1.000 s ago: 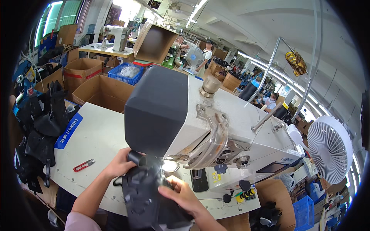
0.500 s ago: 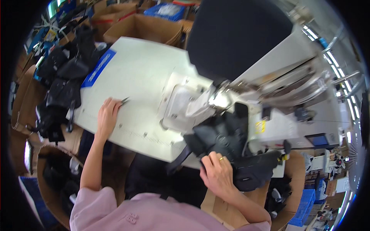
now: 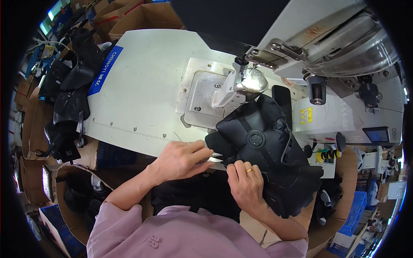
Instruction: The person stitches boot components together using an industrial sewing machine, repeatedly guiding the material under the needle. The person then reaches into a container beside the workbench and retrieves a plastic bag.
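Observation:
My left hand (image 3: 180, 161) is closed around small thread snips (image 3: 217, 158), whose metal tips point right at the edge of a black padded piece (image 3: 245, 119). That piece has straps and a round dial, and lies on the right of the white sewing table (image 3: 142, 81), partly hanging over its front edge. My right hand (image 3: 245, 184), with a ring on one finger, pinches the near edge of the black material beside the snips. Exactly what lies between its fingertips is hidden.
A sewing machine head (image 3: 254, 79) stands over the black piece, with a metal plate (image 3: 208, 96) under it. Black pieces (image 3: 71, 103) are heaped at the left. Cardboard boxes (image 3: 144, 19) sit behind the table; others flank me. A blue crate (image 3: 355, 210) stands at the right.
My left hand has moved right with the snips, from the table's left part to the edge of the black piece. The right hand stays on the material. The view has shifted.

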`<state>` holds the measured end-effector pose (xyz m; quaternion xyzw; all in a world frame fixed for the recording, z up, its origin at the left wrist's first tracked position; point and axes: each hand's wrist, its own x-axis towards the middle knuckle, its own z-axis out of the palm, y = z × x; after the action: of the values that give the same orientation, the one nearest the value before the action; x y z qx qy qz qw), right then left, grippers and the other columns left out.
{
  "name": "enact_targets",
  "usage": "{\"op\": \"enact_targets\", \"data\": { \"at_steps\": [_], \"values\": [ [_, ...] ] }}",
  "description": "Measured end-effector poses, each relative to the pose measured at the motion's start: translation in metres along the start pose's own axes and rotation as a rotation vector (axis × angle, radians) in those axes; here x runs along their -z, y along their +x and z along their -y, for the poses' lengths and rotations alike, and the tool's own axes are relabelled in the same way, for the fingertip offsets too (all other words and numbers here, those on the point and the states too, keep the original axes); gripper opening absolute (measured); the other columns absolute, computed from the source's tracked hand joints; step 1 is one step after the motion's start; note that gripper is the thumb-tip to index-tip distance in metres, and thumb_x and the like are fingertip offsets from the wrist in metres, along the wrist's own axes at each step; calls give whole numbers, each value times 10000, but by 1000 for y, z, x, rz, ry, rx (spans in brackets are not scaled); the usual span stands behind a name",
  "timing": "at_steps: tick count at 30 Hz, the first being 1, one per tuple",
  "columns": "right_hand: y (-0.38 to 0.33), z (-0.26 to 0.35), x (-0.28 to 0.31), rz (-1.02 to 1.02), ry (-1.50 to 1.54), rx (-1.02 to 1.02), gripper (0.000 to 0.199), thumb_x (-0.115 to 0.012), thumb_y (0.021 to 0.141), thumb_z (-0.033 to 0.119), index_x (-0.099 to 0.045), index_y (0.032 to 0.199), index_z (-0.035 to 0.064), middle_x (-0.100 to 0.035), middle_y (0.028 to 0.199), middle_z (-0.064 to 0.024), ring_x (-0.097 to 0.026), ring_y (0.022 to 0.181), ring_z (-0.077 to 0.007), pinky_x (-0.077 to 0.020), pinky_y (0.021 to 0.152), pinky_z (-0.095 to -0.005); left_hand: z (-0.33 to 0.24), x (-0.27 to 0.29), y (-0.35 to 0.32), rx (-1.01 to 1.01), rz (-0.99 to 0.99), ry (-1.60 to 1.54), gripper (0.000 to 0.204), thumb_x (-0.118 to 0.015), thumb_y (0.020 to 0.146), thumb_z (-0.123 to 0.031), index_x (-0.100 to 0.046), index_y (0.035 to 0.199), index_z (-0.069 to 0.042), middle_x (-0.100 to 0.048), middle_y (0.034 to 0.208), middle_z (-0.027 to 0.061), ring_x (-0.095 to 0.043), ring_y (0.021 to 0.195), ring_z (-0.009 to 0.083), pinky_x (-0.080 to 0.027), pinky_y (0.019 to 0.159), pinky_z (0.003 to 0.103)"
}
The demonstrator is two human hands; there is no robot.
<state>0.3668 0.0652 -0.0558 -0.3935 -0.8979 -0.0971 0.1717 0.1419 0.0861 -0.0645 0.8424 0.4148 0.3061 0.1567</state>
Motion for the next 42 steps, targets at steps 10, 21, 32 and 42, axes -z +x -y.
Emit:
{"op": "enact_targets", "data": {
  "at_steps": [10, 21, 32, 42],
  "values": [
    [-2, -19, 32, 109, 123, 66, 111, -628, 744, 55, -541, 811, 72, -440, 776, -39, -456, 683, -168, -362, 607, -306, 9, 29, 22, 116, -244, -98, 259, -775, 765, -143, -653, 990, -104, -600, 749, 40, -601, 577, 184, -464, 498, 280],
    [-42, -29, 76, 366, 272, 163, 140, -626, 719, 105, -556, 839, 113, -463, 824, -12, -509, 797, -162, -399, 764, -312, 50, -9, 80, -333, -183, 246, 366, -752, 774, -245, -670, 1119, -156, -550, 778, 5, -530, 589, 169, -433, 536, 300],
    [-46, -34, 76, 420, 296, 162, 119, -600, 757, 116, -563, 870, 117, -486, 856, -14, -523, 841, -162, -418, 837, -299, 29, -8, 89, -168, -196, 38, 315, -760, 783, -204, -671, 1073, -120, -545, 752, 25, -569, 594, 179, -443, 525, 322],
    [-47, -32, 78, 324, 219, 148, 195, -679, 753, 118, -626, 940, 130, -543, 879, 14, -573, 941, -155, -438, 960, -359, 6, -28, 109, -48, -61, -46, 177, -724, 834, -170, -673, 975, -77, -593, 788, 59, -620, 626, 233, -482, 547, 318]
  ]
}}
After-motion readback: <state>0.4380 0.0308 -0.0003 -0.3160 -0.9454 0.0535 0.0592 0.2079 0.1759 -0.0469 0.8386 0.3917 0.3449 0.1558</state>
